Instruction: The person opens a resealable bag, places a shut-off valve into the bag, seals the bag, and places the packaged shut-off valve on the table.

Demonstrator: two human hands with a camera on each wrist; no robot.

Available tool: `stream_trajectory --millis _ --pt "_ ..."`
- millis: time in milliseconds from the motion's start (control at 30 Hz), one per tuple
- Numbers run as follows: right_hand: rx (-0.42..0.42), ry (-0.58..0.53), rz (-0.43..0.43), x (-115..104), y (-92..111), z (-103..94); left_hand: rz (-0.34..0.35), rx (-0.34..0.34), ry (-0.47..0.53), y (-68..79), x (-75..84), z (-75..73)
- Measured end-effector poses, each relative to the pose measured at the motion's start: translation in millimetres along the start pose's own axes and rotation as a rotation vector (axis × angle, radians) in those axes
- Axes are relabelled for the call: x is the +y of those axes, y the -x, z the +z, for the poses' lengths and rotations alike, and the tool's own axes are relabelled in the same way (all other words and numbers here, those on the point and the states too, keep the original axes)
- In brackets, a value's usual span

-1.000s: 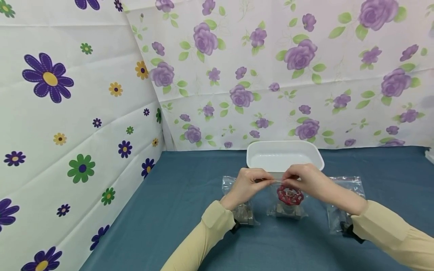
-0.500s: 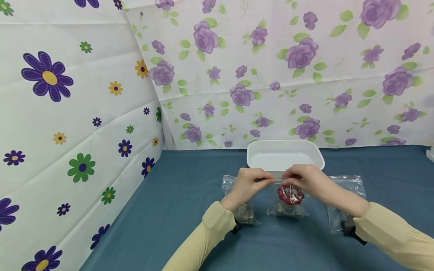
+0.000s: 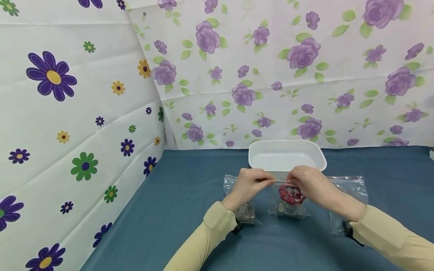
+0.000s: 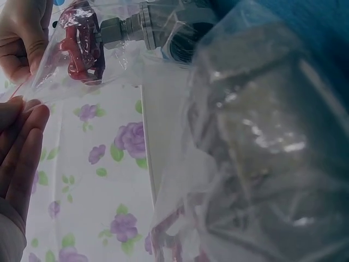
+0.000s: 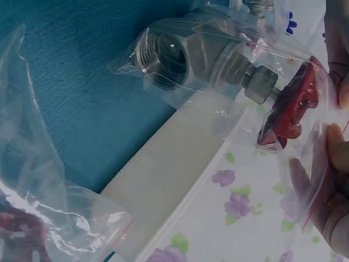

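A gate valve with a red handwheel (image 3: pixel 291 194) and a grey metal body (image 3: pixel 288 209) stands inside a clear zip bag (image 3: pixel 280 182) on the table. Between thumb and fingers, my left hand (image 3: pixel 245 187) pinches the left part of the bag's top edge. My right hand (image 3: pixel 313 187) pinches that edge further right, above the handwheel. In the right wrist view the threaded opening of the valve body (image 5: pixel 163 57) shows through the film, and the bag's red seal line runs by the fingers (image 5: pixel 337 147). The left wrist view has both hands close together at this edge.
A second bagged valve (image 3: pixel 245 213) lies beside my left wrist, partly covered by it. Another clear bag (image 3: pixel 350 188) with a red part inside lies under my right forearm. Behind the hands stands a white tray (image 3: pixel 286 156) on the blue cloth (image 3: pixel 190 180), before a flowered backdrop.
My right hand has shifted slightly right along the bag's top edge, and its fingers lie lower on it. The left hand keeps its place, and the valve stays put.
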State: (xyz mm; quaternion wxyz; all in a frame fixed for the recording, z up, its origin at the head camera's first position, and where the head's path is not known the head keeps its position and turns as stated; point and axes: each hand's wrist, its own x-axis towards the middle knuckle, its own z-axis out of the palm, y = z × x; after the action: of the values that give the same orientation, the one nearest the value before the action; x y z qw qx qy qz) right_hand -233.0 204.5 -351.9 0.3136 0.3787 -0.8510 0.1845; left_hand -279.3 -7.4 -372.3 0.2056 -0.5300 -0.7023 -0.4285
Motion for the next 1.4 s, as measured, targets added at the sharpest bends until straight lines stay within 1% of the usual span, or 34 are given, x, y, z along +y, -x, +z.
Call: stream_trajectory --millis 167,300,400,600,767,933,1000,1100,1167,1267,1333,1400 --pt "-0.012 -0.089 0.042 3.4 1.6 -4.1 0.012 0.03 0.026 -1.4 -1.0 1.1" --pt "-0.03 -0.149 0.068 6.4 6.0 -7.3 -0.001 0.028 0.019 -1.7 -1.5 1.5" --pt "-0.049 -0.167 0.09 8.2 10.5 -9.5 -0.007 0.02 0.009 -1.7 -1.3 2.6" --pt "-0.058 -0.171 0.126 10.2 16.4 -13.4 0.01 0.046 0.047 -0.8 -3.2 3.6" --pt "-0.06 -0.174 0.112 9.9 17.2 -14.1 0.007 0.04 0.041 0.4 -2.7 3.0" --pt "-0.048 -0.151 0.092 8.9 16.7 -13.0 0.004 0.033 0.035 1.7 -2.4 3.4" --pt "-0.031 -0.14 0.071 8.9 16.1 -11.2 0.005 0.034 0.038 2.5 -2.7 3.6" --pt "0.004 -0.123 0.014 9.2 15.2 -7.1 0.008 0.035 0.037 3.1 -1.8 3.7" --pt "0.031 -0.116 -0.022 9.7 15.1 -4.0 0.011 0.035 0.039 2.6 1.0 2.9" --pt "0.062 -0.115 -0.048 10.2 15.4 -1.1 0.019 0.038 0.045 -0.9 12.5 -1.9" --pt "0.059 -0.134 -0.034 10.6 15.9 -1.1 0.022 0.039 0.051 -3.7 20.9 -5.8" --pt "0.041 -0.161 -0.001 10.8 16.6 -2.3 0.02 0.041 0.052 -6.1 28.5 -9.8"
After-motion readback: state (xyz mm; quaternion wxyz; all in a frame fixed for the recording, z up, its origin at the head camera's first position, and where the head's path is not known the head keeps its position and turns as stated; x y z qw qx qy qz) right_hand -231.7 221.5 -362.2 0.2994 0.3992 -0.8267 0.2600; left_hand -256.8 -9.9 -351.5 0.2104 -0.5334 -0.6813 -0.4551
